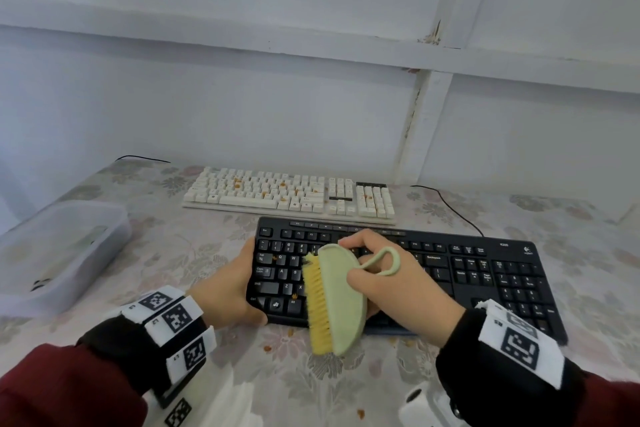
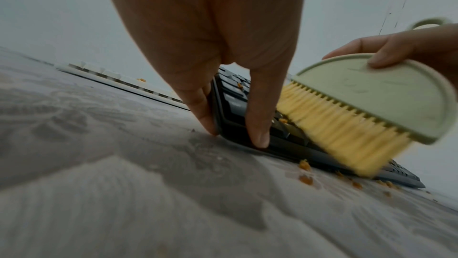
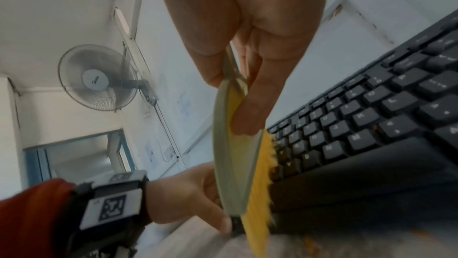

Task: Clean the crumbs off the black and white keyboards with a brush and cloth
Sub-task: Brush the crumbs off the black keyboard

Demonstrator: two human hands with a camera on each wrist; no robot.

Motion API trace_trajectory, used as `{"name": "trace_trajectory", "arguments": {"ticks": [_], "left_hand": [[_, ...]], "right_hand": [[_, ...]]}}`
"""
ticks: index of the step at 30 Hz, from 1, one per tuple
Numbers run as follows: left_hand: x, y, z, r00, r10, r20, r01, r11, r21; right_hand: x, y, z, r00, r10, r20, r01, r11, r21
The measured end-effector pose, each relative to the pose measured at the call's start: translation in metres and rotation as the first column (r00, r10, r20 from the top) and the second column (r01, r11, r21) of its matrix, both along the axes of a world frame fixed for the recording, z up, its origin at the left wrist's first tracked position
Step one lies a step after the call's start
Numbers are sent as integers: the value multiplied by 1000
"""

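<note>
Nearest, on the floral tabletop (image 1: 450, 374), orange crumbs (image 2: 305, 165) lie scattered just in front of the black keyboard (image 1: 485, 274), with a few more on its left keys. The left hand (image 1: 228, 284) takes the keyboard's left end in its grip: thumb on the front corner, fingers (image 2: 202, 109) along the left edge, tips touching the cloth. The right hand (image 1: 391, 274) pinches the pale green brush (image 1: 341, 298) by its half-round back, thumb on one face and fingers on the other, the loop handle (image 1: 381, 262) lying across the knuckles. Yellow bristles (image 1: 317, 302) point left and down over the left-hand letter keys and past the keyboard's front edge; in the left wrist view they look blurred. Both wrists wear black bands with white coded tags above dark red sleeves. To the left stands a translucent plastic box (image 1: 59, 253). Farther back, just behind the black keyboard, the white keyboard (image 1: 291, 192) lies parallel to it, orange crumbs dotted over its keys. Behind it rises a pale wall; a wall fan (image 3: 98, 77) shows in the right wrist view.
</note>
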State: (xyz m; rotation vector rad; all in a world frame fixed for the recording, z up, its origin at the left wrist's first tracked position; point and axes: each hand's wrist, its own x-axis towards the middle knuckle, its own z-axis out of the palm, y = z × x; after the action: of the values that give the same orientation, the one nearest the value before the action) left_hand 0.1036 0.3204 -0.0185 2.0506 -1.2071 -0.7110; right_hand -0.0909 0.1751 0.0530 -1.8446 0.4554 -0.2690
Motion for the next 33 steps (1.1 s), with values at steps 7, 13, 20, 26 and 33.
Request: {"name": "trace_trajectory", "arguments": {"ticks": [7,13,20,26,33], "left_hand": [[-1,0,0,1000,1,12,-1,1000,2],[-1,0,1,1000,4,14,-4,1000,8],[-2,0,3,1000,7,18,-7,1000,7],[-3,0,4,1000,0,21,0,1000,7],[-4,0,4,1000,3,11,-3,1000,2]], "right_hand": [[13,-10,5,963,-191,193,195,981,-3],[3,5,-5,1000,-24,19,24,1000,-7],[22,-10,7,956,-174,237,184,983,-20],[15,10,-14,996,-19,85,24,998,-61],[14,0,8,987,-59,147,61,998,-12]]}}
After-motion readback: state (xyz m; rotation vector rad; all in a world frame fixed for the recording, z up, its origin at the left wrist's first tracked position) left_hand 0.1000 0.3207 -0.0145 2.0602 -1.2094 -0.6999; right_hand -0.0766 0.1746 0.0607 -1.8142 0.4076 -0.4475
